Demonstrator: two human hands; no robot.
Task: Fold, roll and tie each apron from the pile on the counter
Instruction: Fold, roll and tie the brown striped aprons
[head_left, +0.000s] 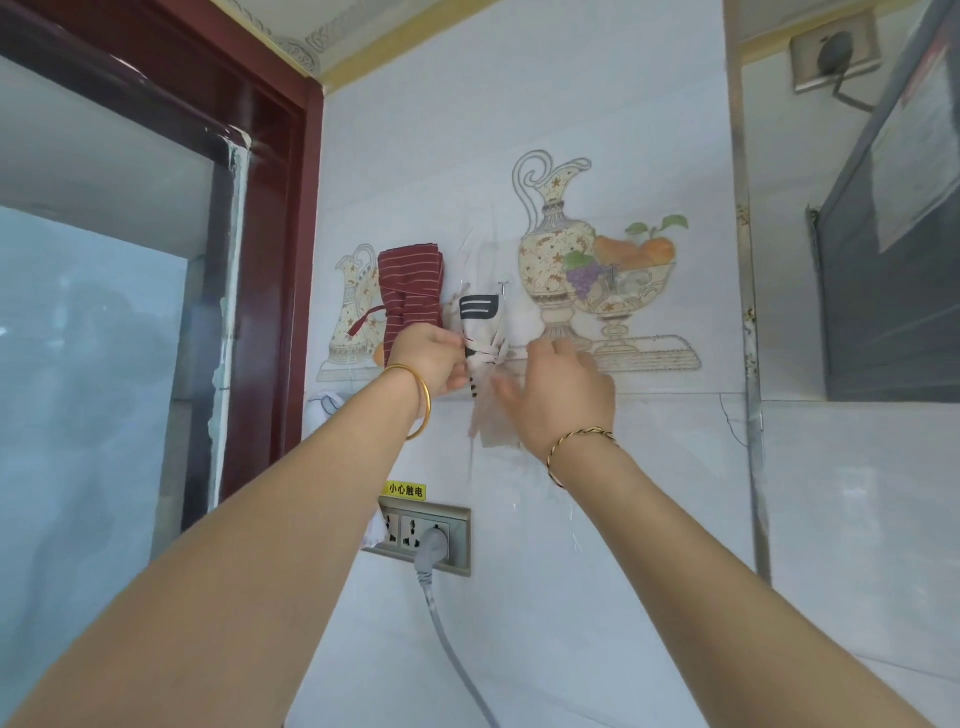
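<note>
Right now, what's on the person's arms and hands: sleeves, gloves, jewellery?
No sleeves or gloves in view; both forearms are bare. The left hand has a plain gold bangle at the wrist; the right hand has a thin twisted bracelet, gold and dark strands. No rings visible.

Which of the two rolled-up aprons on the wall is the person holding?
The white apron with black markings, right of the red striped apron; the left hand grips it.
</note>
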